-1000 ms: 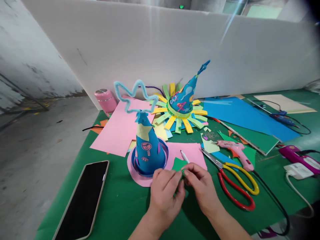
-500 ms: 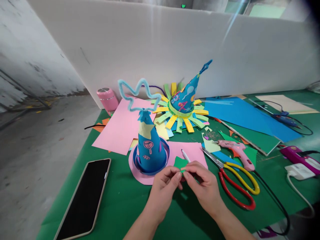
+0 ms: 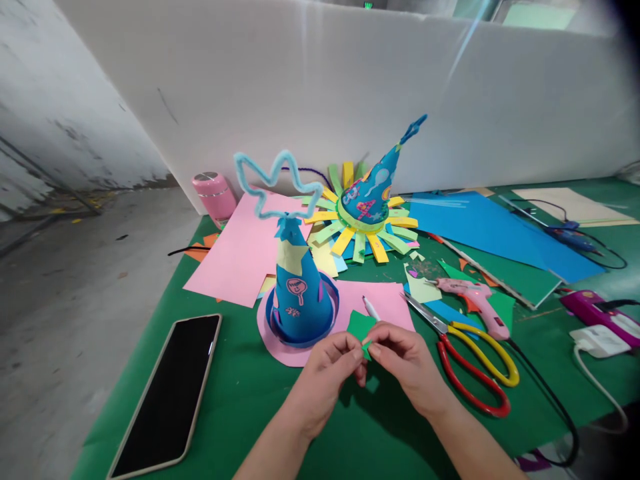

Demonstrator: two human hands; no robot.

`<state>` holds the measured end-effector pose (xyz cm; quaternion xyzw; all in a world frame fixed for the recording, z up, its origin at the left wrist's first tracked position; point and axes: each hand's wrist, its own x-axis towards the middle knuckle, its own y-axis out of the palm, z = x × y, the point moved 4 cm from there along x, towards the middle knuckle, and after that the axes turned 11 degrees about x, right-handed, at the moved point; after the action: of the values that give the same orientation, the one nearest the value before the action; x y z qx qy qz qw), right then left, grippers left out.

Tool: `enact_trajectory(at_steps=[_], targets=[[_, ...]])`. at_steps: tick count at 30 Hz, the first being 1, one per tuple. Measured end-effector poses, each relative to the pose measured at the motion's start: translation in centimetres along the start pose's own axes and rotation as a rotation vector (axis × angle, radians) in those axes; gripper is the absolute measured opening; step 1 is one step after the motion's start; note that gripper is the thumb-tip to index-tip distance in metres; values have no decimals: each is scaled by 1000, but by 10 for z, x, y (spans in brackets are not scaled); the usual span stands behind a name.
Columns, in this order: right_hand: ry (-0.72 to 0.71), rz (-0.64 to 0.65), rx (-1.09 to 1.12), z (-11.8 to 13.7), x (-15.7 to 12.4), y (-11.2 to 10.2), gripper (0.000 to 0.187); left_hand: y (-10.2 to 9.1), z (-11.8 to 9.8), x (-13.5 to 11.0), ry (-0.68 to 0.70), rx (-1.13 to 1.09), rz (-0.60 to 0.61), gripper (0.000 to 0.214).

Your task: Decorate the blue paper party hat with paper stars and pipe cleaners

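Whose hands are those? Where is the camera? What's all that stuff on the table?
Those are a person's own two bare hands, no machine. The camera sits on their head and looks down, so you see what they see. The left hand and right hand pinch a small green paper scrap between their fingers. On the green table cover stand a near blue paper cone hat topped by a fuzzy wire star and a far blue paper cone hat on coloured paper strips. Beside them lie red-and-yellow scissors, a pink glue gun and a black phone.

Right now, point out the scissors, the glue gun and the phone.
scissors (image 3: 441, 329): head view, on the pivot.
glue gun (image 3: 467, 289): head view, on the pink body.
phone (image 3: 167, 393): head view, on the dark screen.
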<state>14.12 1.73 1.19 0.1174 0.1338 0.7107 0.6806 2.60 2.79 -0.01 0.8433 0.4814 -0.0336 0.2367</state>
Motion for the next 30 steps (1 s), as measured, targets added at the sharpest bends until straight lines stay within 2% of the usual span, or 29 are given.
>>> enact_trajectory(at_steps=[3,6,8,13,15,17,21,25,30], targets=[[23,9,49,2,0,2,5,3,1,1,-20,-125,109,17],[50,-14,68,1,0,3,7,5,3,2,-18,-161,135,19],[32,-25,3,1,-1,2,9,4,3,3,-3,-81,79,19],[-137,-90,-331,6,-1,-5,7,-3,-10,-1,197,400,-236,18],[-160,-87,-378,7,-1,-6,8,-4,-12,-2,219,456,-273,18],[-168,-77,-396,8,-1,-5,8,-3,-10,0,158,375,-233,20],[-134,-29,-357,7,0,0,8,1,-2,3,31,45,-96,18],[-30,-1,-144,3,-1,4,13,-1,0,3,24,-163,-115,13],[2,10,-51,-1,-3,5,9,-3,1,3,27,-212,-146,13]])
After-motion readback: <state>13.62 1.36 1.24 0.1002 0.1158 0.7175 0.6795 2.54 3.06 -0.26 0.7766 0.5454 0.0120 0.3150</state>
